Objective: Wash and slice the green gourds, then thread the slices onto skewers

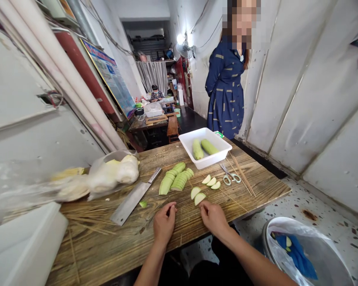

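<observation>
My left hand point(164, 223) rests low over the wooden table, its fingers curled and the thumb near the index finger. What it holds, if anything, is hidden. With its fingertips closed at the edge of a pale green squash slice point(199, 198), my right hand point(214, 217) is at the table's front. Another slice point(195, 192) lies just behind that one, and several more slices point(211, 182) lie farther back. Two rows of cut squash point(172, 178) stand beyond my hands. To their left lies a cleaver point(135, 198), near a small green scrap point(143, 204).
A white tray point(205, 163) holds two whole squashes. Scissors point(230, 175) and bamboo skewers point(241, 174) lie at right, more skewers point(92, 216) at left. Bagged white food point(116, 171) and a foam box point(26, 242) stand left. A lined bin point(268, 238) is lower right. A person point(226, 83) stands behind.
</observation>
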Available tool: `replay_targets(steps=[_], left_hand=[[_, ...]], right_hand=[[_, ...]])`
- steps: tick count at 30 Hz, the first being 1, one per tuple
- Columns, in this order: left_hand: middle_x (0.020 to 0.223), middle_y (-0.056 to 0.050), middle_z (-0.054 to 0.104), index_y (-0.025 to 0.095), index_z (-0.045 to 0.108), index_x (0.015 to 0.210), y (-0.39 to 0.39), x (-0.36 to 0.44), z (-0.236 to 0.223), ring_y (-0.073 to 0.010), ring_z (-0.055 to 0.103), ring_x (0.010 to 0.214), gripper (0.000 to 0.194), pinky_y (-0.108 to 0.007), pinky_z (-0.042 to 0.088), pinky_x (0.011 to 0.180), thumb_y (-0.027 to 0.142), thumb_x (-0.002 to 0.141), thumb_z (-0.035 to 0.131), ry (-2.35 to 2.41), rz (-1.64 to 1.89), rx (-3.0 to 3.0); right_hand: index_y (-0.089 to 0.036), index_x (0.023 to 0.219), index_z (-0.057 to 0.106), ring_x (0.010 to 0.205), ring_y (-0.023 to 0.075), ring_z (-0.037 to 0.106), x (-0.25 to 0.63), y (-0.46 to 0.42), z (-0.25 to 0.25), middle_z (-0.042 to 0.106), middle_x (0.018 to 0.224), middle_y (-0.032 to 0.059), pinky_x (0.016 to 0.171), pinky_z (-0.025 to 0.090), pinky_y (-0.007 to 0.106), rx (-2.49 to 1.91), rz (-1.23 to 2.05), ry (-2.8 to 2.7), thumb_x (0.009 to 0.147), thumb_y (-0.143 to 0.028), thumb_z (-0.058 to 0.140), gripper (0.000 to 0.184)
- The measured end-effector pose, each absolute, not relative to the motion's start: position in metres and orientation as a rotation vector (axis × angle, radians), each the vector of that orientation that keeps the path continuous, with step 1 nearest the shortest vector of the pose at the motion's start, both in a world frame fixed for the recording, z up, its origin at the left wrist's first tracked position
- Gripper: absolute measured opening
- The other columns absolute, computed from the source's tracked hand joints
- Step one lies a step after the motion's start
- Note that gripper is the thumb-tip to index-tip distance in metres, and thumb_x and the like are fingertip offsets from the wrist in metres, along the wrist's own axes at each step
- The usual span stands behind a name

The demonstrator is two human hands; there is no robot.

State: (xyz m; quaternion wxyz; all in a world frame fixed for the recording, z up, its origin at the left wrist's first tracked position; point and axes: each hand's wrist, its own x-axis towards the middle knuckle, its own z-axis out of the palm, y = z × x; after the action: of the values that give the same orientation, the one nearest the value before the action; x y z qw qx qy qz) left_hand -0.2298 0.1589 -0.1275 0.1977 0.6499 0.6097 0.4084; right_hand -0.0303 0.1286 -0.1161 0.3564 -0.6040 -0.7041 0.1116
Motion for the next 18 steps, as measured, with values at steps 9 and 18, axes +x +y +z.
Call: replay_targets(steps=[9, 18], left_hand=[[0.074, -0.003, 0.070, 0.020, 0.069, 0.091, 0.160, -0.231, -0.129, -0.0197, 0.065, 0.070, 0.030, -0.032, 0.050, 0.069, 0.038, 0.081, 0.047, 1.677, 1.177, 1.797], [0.071, -0.001, 0.069, 0.020, 0.068, 0.082, 0.156, -0.231, -0.127, -0.0177, 0.063, 0.066, 0.024, -0.030, 0.048, 0.068, 0.032, 0.077, 0.048, 1.677, 1.146, 1.730]], right_hand=[[-0.016, 0.077, 0.063, 0.061, 0.0220, 0.062, -0.004, 0.138, -0.085, 0.067, 0.071, 0.0119, 0.054, 0.037, 0.027, -1.862, 0.035, -2.080, 0.077, -0.024, 0.058, 0.009], [-0.022, 0.052, 0.052, 0.045, 0.0132, 0.054, 0.035, 0.011, -0.148, 0.055, 0.049, 0.0008, 0.049, 0.037, 0.025, -1.642, 0.063, -2.019, 0.087, -0.035, 0.047, 0.038]])
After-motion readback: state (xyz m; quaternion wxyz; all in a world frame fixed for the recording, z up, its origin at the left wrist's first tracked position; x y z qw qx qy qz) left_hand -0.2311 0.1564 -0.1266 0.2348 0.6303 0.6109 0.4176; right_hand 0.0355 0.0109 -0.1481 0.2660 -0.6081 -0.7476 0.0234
